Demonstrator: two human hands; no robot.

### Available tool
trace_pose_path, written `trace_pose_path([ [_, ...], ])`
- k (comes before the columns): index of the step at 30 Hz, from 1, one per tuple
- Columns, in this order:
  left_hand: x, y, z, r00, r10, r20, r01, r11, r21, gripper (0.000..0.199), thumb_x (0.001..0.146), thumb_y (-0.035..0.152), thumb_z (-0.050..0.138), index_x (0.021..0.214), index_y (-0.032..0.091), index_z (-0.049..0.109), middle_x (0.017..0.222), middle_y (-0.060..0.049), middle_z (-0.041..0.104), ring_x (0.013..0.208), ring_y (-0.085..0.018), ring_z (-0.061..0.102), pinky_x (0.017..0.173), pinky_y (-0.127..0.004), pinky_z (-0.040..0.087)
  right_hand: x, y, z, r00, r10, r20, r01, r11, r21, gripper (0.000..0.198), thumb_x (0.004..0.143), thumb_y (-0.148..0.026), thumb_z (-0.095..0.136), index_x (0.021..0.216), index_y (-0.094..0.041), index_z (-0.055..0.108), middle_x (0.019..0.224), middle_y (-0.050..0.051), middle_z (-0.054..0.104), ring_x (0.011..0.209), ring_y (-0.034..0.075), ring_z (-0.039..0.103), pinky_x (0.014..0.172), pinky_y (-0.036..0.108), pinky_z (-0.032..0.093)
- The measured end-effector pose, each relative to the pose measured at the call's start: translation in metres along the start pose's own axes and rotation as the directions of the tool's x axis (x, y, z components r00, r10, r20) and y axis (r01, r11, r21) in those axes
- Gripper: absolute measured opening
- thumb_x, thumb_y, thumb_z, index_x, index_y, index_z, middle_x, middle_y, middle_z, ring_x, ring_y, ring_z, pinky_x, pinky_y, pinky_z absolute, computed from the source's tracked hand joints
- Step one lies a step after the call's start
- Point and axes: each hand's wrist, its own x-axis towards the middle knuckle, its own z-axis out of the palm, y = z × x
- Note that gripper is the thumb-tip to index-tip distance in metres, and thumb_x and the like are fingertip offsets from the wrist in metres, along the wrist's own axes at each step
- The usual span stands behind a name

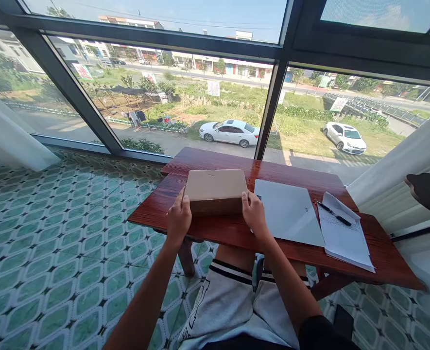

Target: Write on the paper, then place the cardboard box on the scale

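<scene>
A closed brown cardboard box (216,185) sits at the left part of the dark red wooden table (156,206). My left hand (179,217) grips its left side near the front corner, thumb on the front edge. At the opposite side, my right hand (253,212) holds the right front corner with the thumb up. The fingers behind the box's sides are partly hidden. Just right of my right hand lies a closed silver laptop (287,211), partly covered at its left edge by that hand.
Right of the laptop are written papers (346,238) with a black pen (335,214) on them. Large windows (276,97) stand beyond the table, with white curtains (14,131) at both sides. A dark curved wooden piece (429,192) juts in at right. Green patterned tiles (72,253) cover the floor.
</scene>
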Motion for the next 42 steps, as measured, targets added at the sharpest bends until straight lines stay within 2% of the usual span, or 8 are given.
trace_pose_path([
  [4,-0.001,-0.004,0.002,0.998,0.056,-0.024,-0.056,0.998,0.023,0.06,0.099,0.045,0.029,0.152,0.023,0.046,0.151,-0.011,0.056,0.134,-0.036,0.057,0.114,-0.056,0.043,0.004,0.006,-0.006,0.996,-0.016,0.093,0.013,0.999,0.029,0.06,0.102,-0.053,0.026,0.138,-0.019,0.059,0.142,0.011,0.059,0.133,0.027,0.054,0.113,0.042,0.042],
  [7,-0.002,-0.003,0.001,0.95,0.257,-0.178,-0.241,0.965,0.103,0.06,0.098,0.043,0.032,0.152,0.019,0.044,0.149,-0.015,0.057,0.139,-0.033,0.052,0.116,-0.052,0.041,0.007,0.013,-0.019,0.991,0.013,0.134,-0.009,1.0,-0.025,0.069,0.101,-0.053,0.025,0.152,-0.012,0.045,0.157,0.012,0.044,0.148,0.027,0.039,0.126,0.046,0.031],
  [10,-0.005,0.01,-0.001,0.805,0.526,-0.274,-0.477,0.849,0.228,0.054,0.097,0.039,0.04,0.143,0.014,0.054,0.143,-0.016,0.06,0.144,-0.03,0.045,0.122,-0.048,0.034,0.009,0.021,-0.045,0.992,0.016,0.128,-0.006,0.997,-0.071,0.073,0.1,-0.056,0.024,0.156,-0.012,0.039,0.16,0.01,0.04,0.152,0.026,0.034,0.13,0.046,0.025],
  [14,-0.019,0.047,0.001,0.623,0.747,-0.232,-0.682,0.664,0.307,0.042,0.093,0.032,0.049,0.129,0.016,0.064,0.125,-0.012,0.07,0.131,-0.027,0.054,0.115,-0.044,0.04,0.011,0.034,-0.091,0.998,0.011,0.061,-0.005,0.995,-0.101,0.071,0.098,-0.06,0.027,0.15,-0.016,0.047,0.152,0.012,0.05,0.141,0.028,0.047,0.123,0.049,0.035],
  [21,-0.059,0.121,0.034,0.378,0.924,0.052,-0.903,0.356,0.242,0.036,0.092,0.025,0.049,0.124,0.023,0.067,0.116,-0.005,0.074,0.117,-0.022,0.062,0.102,-0.038,0.044,0.009,0.055,-0.162,0.997,0.02,-0.068,-0.032,0.984,-0.174,0.058,0.097,-0.055,0.036,0.142,-0.024,0.055,0.119,0.009,0.069,0.105,0.023,0.064,0.093,0.04,0.048],
  [24,-0.077,0.147,0.055,0.188,0.975,0.115,-0.969,0.166,0.182,0.038,0.092,0.023,0.049,0.127,0.022,0.064,0.115,-0.005,0.073,0.113,-0.021,0.061,0.099,-0.037,0.045,0.006,0.065,-0.189,0.996,0.047,-0.077,-0.062,0.977,-0.206,0.051,0.097,-0.05,0.04,0.135,-0.023,0.06,0.108,0.007,0.072,0.089,0.019,0.065,0.085,0.035,0.047],
  [33,-0.14,0.187,0.126,-0.323,0.921,0.216,-0.945,-0.328,-0.017,0.032,0.095,0.025,0.047,0.123,0.018,0.059,0.111,-0.006,0.069,0.104,-0.021,0.059,0.097,-0.038,0.043,-0.011,0.115,-0.252,0.999,0.024,-0.045,-0.039,0.937,-0.347,0.036,0.098,-0.048,0.046,0.105,-0.022,0.07,0.107,0.003,0.073,0.1,0.017,0.066,0.084,0.029,0.046],
  [42,-0.2,0.189,0.199,-0.582,0.766,0.272,-0.812,-0.527,-0.252,0.036,0.097,0.027,0.044,0.127,0.015,0.058,0.125,-0.013,0.065,0.11,-0.023,0.06,0.091,-0.038,0.044,-0.013,0.171,-0.284,0.985,-0.032,-0.171,-0.064,0.848,-0.526,0.023,0.096,-0.038,0.053,0.093,-0.019,0.066,0.099,0.006,0.069,0.096,0.019,0.063,0.085,0.031,0.045],
])
